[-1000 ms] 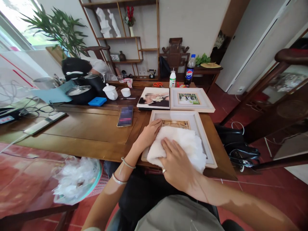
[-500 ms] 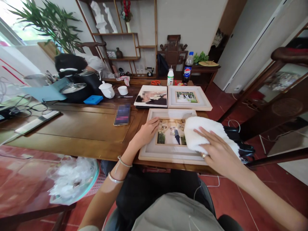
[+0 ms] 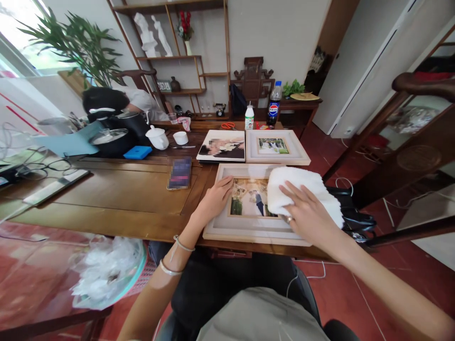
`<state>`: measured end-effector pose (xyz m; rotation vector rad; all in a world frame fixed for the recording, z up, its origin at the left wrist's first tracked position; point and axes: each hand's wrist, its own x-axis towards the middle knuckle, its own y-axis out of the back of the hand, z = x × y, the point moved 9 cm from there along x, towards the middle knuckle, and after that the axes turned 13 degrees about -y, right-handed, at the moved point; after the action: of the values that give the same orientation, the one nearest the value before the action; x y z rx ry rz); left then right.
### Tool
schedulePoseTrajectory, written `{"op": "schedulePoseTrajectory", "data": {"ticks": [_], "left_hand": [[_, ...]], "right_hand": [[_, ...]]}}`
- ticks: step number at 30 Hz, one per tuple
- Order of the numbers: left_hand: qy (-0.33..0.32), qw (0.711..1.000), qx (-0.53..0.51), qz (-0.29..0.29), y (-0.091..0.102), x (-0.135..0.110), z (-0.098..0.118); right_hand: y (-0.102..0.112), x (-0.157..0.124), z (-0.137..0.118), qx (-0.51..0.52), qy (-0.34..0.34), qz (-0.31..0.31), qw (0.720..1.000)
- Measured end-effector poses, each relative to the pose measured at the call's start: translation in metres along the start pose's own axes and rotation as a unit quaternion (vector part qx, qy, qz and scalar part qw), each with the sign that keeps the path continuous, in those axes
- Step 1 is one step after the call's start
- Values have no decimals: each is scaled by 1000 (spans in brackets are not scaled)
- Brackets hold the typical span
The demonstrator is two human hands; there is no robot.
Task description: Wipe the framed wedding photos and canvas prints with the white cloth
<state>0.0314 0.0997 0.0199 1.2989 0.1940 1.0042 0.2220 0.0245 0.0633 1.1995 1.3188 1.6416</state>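
Observation:
A picture frame [image 3: 249, 232] with a pale wooden border lies flat at the table's front edge, a couple's photo in its middle. My left hand [image 3: 216, 199] rests on the frame's left side, fingers stretched out flat. Over the right part of the frame, my right hand [image 3: 302, 208] presses a fluffy white cloth [image 3: 320, 184] down with its fingers. The cloth hides the frame's upper right corner and hangs past its right side. Behind lie a second pale frame [image 3: 300, 150] and a photo panel [image 3: 220, 135], side by side.
A phone [image 3: 179, 173] lies left of the frame. Farther back stand a white teapot [image 3: 157, 138], a cup [image 3: 180, 138], a milk bottle [image 3: 249, 117] and a cola bottle [image 3: 273, 104]. A basket of plastic bags [image 3: 106, 270] sits on the floor. Another person [image 3: 142, 100] is across the table.
My right hand has slid a little to the left with the white cloth over the frame. My left hand stays on the frame's left side.

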Motion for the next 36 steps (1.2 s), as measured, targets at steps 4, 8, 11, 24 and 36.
{"op": "schedulePoseTrajectory", "data": {"ticks": [4, 8, 11, 24, 36], "left_hand": [[10, 1000, -2, 0, 0, 0, -1], [-9, 1000, -11, 2, 5, 2, 6], [-22, 1000, -11, 0, 8, 3, 10], [2, 1000, -10, -5, 2, 1, 1], [14, 1000, -14, -5, 1, 0, 1]], "right_hand": [[14, -45, -16, 36, 16, -8, 999], [20, -56, -17, 68, 9, -27, 997], [14, -36, -5, 53, -6, -36, 998], [-11, 54, 31, -8, -37, -10, 999], [21, -56, -17, 70, 31, -44, 996]]}}
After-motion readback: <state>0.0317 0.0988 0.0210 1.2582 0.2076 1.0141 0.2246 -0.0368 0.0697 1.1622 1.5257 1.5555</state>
